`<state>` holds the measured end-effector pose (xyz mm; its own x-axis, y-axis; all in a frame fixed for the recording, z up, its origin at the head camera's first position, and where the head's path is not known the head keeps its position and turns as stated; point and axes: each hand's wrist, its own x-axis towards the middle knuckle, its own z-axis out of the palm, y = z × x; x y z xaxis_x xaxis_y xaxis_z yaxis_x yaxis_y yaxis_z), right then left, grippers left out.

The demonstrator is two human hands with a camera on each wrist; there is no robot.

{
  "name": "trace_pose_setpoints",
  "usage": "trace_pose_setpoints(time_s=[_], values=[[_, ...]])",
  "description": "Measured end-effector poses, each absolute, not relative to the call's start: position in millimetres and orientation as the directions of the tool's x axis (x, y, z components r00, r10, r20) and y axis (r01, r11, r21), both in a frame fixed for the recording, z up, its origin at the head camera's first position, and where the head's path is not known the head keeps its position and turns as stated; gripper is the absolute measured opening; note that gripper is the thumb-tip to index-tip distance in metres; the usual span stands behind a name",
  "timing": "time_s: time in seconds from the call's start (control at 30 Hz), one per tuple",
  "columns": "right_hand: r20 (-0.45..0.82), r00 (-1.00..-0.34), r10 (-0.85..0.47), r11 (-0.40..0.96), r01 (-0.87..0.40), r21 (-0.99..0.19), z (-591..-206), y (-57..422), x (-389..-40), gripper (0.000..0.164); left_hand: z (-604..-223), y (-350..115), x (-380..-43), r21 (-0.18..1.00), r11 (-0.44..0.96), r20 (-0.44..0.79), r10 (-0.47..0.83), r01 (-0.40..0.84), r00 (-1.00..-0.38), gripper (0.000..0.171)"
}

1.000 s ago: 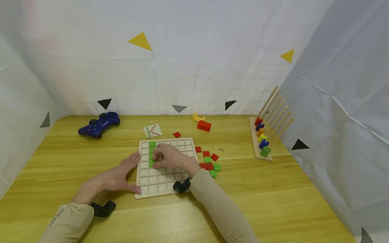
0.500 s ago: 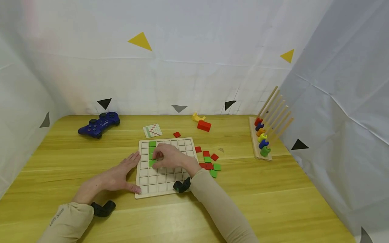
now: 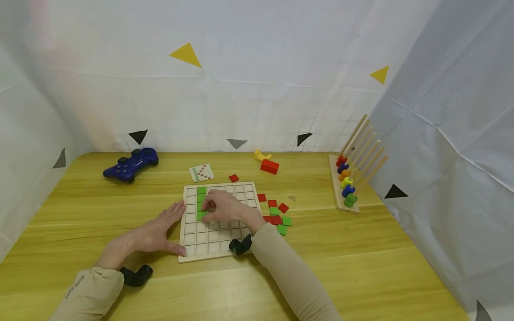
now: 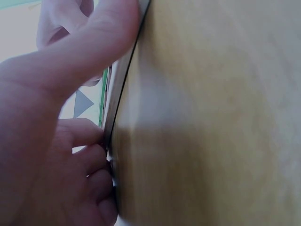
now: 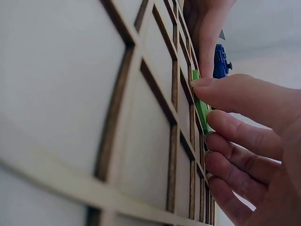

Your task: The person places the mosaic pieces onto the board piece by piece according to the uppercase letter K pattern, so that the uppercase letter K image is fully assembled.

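Observation:
A wooden grid board point(image 3: 206, 257) lies on the table in front of me, with a column of green square tiles near its left side. My right hand point(image 3: 226, 207) is over that column. In the right wrist view its thumb and forefinger pinch the edges of a green tile point(image 5: 201, 110) at the grid's surface, the other fingers curled close to the board. My left hand point(image 3: 154, 234) is spread along the board's left edge, the thumb near the front corner and the fingertips farther up. The left wrist view has the thumb point(image 4: 89, 52) against the board's side.
Loose red and green tiles point(image 3: 287, 221) lie right of the board. Behind it are a pattern card point(image 3: 202, 172), a red tile point(image 3: 234, 178), a red block point(image 3: 270, 166) and a yellow curved piece point(image 3: 262, 155). A blue game controller point(image 3: 131, 165) sits left, a peg rack point(image 3: 337, 187) right.

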<state>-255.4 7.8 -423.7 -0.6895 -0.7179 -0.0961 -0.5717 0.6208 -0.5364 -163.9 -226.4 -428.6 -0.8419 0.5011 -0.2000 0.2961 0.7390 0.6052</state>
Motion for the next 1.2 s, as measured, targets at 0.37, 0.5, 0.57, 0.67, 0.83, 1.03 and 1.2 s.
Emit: trace_pose_setpoints(time_s=[0.37,0.5,0.57,0.67,0.83,1.03,1.2], values=[[-0.061,-0.636,-0.770,0.535,-0.590,-0.604,-398,31,-262,0.029,-427,-226,-163,0.607,0.740,-0.198,0.494,0.289,-0.847,0.125],[-0.050,-0.620,-0.783,0.508,-0.591,-0.626,-388,52,-268,0.030,-427,-226,-162,0.605,0.739,-0.190,0.495,0.296,-0.848,0.125],[-0.045,-0.620,-0.783,0.501,-0.587,-0.636,-385,63,-271,0.029,-428,-226,-162,0.604,0.738,-0.185,0.498,0.301,-0.847,0.125],[-0.046,-0.628,-0.777,0.499,-0.569,-0.653,-383,81,-273,0.022,-429,-226,-163,0.604,0.737,-0.185,0.499,0.303,-0.847,0.125],[-0.042,-0.665,-0.745,0.513,-0.533,-0.672,-383,111,-276,0.015,-429,-226,-163,0.608,0.737,-0.190,0.497,0.296,-0.847,0.125],[0.025,-0.681,-0.732,0.504,-0.566,-0.653,-391,151,-280,0.019,-429,-225,-163,0.611,0.736,-0.194,0.496,0.291,-0.846,0.125],[0.055,-0.685,-0.726,0.520,-0.599,-0.609,-399,181,-280,0.016,-429,-226,-163,0.610,0.737,-0.195,0.496,0.291,-0.846,0.125]])
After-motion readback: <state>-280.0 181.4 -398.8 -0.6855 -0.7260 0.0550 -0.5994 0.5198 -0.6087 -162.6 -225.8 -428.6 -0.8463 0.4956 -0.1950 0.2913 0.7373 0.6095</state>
